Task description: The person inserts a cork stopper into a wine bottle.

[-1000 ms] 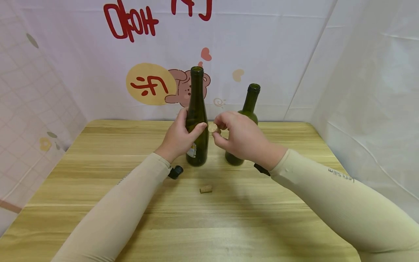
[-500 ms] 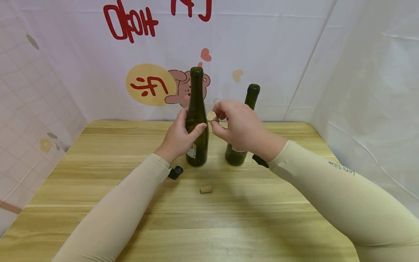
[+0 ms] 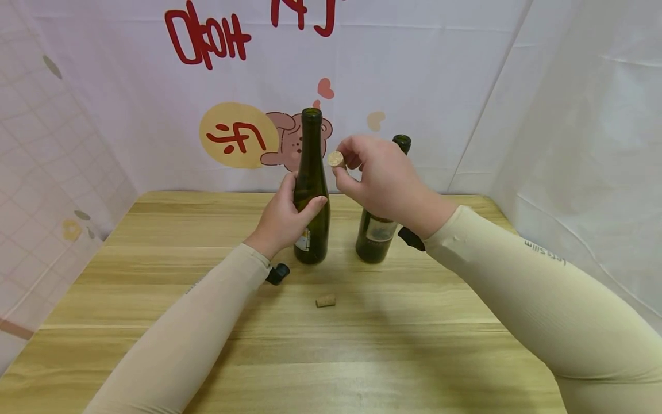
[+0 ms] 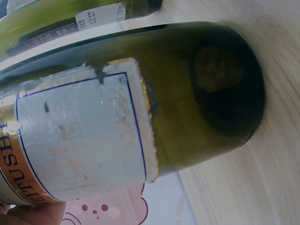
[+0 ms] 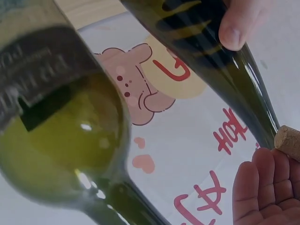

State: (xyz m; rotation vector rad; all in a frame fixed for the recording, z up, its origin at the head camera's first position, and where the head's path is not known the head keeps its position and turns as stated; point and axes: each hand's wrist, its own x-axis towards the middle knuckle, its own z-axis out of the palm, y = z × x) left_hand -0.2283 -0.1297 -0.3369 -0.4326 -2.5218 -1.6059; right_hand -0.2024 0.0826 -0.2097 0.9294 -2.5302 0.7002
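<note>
Upright on the table, a tall dark green wine bottle (image 3: pixel 312 172) has an open mouth. My left hand (image 3: pixel 281 221) grips it around the middle, thumb across the near side. The left wrist view shows its worn white label (image 4: pixel 84 140) up close. Between thumb and fingertips my right hand (image 3: pixel 388 175) pinches a cork (image 3: pixel 335 159), held beside that bottle's neck and below its mouth. Behind the right hand stands a second, shorter wine bottle (image 3: pixel 373 244), its neck partly hidden. Another cork (image 3: pixel 326 301) lies on its side on the table in front of both bottles.
The wooden table (image 3: pixel 331 368) ends at a white printed cloth backdrop (image 3: pixel 439 75) just behind the bottles. More cloth hangs at both sides. A black wrist mount (image 3: pixel 277 273) juts from under the left forearm.
My right hand has risen with the pinched cork, from beside the left bottle's body to beside its neck. More of the second bottle's label shows now. The left hand keeps its grip.
</note>
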